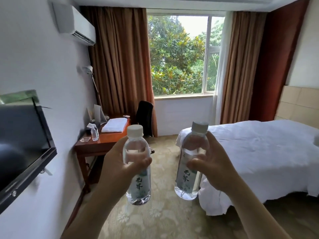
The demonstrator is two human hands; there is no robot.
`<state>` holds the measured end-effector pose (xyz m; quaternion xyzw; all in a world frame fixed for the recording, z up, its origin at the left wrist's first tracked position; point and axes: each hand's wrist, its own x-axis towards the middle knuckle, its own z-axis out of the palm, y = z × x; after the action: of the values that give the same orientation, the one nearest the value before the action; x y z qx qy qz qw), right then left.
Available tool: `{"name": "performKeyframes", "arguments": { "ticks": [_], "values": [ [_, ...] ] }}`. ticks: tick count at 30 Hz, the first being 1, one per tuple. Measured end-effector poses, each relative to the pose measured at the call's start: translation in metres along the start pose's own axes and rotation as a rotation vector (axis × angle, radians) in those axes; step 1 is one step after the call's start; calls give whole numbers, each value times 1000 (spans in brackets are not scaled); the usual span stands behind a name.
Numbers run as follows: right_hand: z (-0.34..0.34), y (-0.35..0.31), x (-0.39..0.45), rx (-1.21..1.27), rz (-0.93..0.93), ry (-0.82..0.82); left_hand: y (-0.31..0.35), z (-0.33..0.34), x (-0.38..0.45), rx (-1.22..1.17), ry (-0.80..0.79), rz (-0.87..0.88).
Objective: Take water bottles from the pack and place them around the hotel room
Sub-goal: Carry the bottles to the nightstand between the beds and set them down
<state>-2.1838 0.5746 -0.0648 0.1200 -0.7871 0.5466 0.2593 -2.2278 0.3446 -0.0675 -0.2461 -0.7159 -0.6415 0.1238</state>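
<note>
My left hand (119,163) grips a clear water bottle (138,185) with a white cap, held upright in front of me. A second bottle (188,180) of the same kind, tilted slightly, is gripped by my right hand (214,163). Both bottles carry pale green labels with dark characters. Farther off, two small bottles (94,133) stand on the wooden desk (110,140) by the left wall. The pack is not in view.
A wall-mounted TV (22,144) juts out at the left. On the desk lie a folded white towel (114,124), a glass ashtray (85,139) and cards. A dark chair (144,116) stands by the window. The white bed (259,152) fills the right; patterned carpet lies between.
</note>
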Motion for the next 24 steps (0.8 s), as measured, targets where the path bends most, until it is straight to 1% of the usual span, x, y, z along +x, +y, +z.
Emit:
{"name": "performKeyframes", "arguments": {
  "ticks": [3, 7, 13, 15, 20, 24],
  "values": [
    [-14, 38, 61, -15, -7, 11, -23, 23, 63, 3, -8, 4],
    [-38, 78, 122, -57, -6, 15, -52, 55, 131, 30, -16, 15],
    [-97, 142, 185, -199, 49, 115, -97, 127, 237, -60, -114, 19],
    [-118, 163, 200, -258, 87, 186, -116, 158, 274, -102, -173, 13],
    [-164, 201, 229, -383, 213, 398, -159, 249, 367, -207, -386, 24],
    [-200, 211, 246, -462, 339, 596, -172, 331, 425, -309, -606, 65]
  ]
}}
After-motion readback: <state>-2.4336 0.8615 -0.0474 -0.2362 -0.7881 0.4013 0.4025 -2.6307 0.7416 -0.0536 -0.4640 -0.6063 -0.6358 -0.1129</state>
